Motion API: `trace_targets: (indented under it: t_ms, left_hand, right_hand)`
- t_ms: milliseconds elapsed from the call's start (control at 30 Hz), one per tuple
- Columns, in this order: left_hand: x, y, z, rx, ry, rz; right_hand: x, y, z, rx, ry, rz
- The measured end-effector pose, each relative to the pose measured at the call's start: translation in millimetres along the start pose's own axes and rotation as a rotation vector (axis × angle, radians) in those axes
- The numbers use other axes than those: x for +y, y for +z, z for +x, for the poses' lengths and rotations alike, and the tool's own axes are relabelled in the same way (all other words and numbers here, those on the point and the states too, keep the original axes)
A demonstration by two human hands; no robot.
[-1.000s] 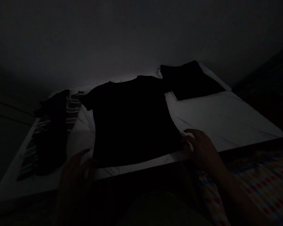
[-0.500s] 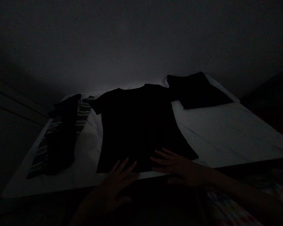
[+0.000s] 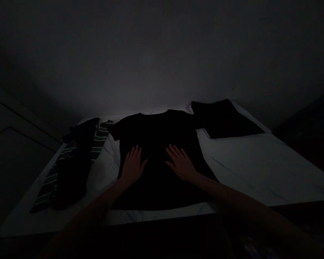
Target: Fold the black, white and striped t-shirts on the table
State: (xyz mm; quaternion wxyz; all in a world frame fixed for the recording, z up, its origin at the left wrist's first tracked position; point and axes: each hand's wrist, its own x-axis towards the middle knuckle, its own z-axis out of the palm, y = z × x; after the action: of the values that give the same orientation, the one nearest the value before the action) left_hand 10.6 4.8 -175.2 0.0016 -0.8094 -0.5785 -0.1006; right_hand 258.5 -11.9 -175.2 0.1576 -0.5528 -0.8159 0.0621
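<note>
A black short-sleeved T-shirt (image 3: 156, 144) lies spread out on a white marbled table (image 3: 248, 165), its neck toward the wall and its hem near the front edge. My left hand (image 3: 133, 165) rests flat on the left middle part of the shirt, fingers apart from the thumb. On the right middle part lies my right hand (image 3: 180, 162), palm down with its fingers spread. Neither hand grips the cloth. The picture is very dark, so folds in the shirt cannot be made out.
Dark clothes (image 3: 75, 162) lie over a striped garment (image 3: 97, 142) at the table's left. A folded black cloth (image 3: 224, 118) sits on something pale at the back right, by the shirt's right sleeve. A pale wall (image 3: 151, 61) rises behind the table.
Both my hands have moved forward from the shirt's hem to its middle. The hem now shows uncovered, and the whole scene sits a little lower in the view.
</note>
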Motion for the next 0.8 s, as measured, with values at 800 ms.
trace_targets:
  t_ms: [800]
  left_hand:
    - [-79.9, 23.5, 159.3, 0.083, -0.288, 0.12]
  right_hand:
    - [147.3, 8.8, 169.7, -0.053, 0.262, -0.26]
